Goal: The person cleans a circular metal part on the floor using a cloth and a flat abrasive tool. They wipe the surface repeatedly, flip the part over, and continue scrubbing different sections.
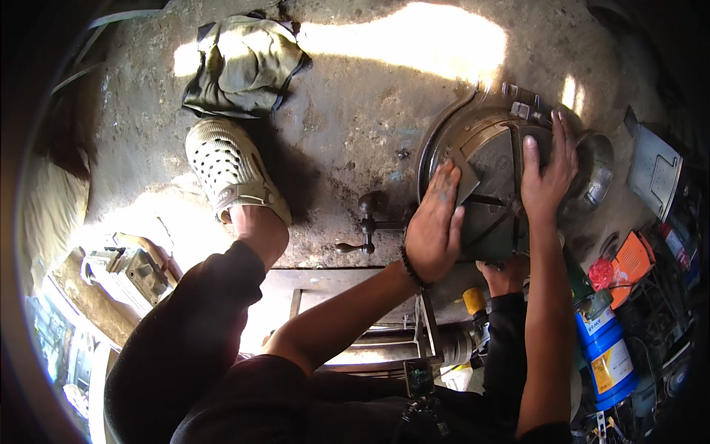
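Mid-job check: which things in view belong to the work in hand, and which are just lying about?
In hand:
flat square piece, under left hand
round slotted metal table, right hand at its edge
crank handle, probably

Apparently lying about:
crumpled cloth
blue bucket
orange item

Everything's shot from the head, through the left lens of a side-by-side fisheye pair. It's pointed steeply down over the wearer's own lap, so the grey surface [344, 174] is seen pretty much from above. The forearms [549, 311] are caught coming in from the lower edge, with the left hand [435, 233] and right hand [549, 174] framed right of centre, fairly close. A really wide chunk gets covered: cloth [244, 70] near the top, blue bucket [605, 362] off at lower right. Straight lines are bent toward the rim, and the corners are blacked out. Picture's upright, not mirrored.
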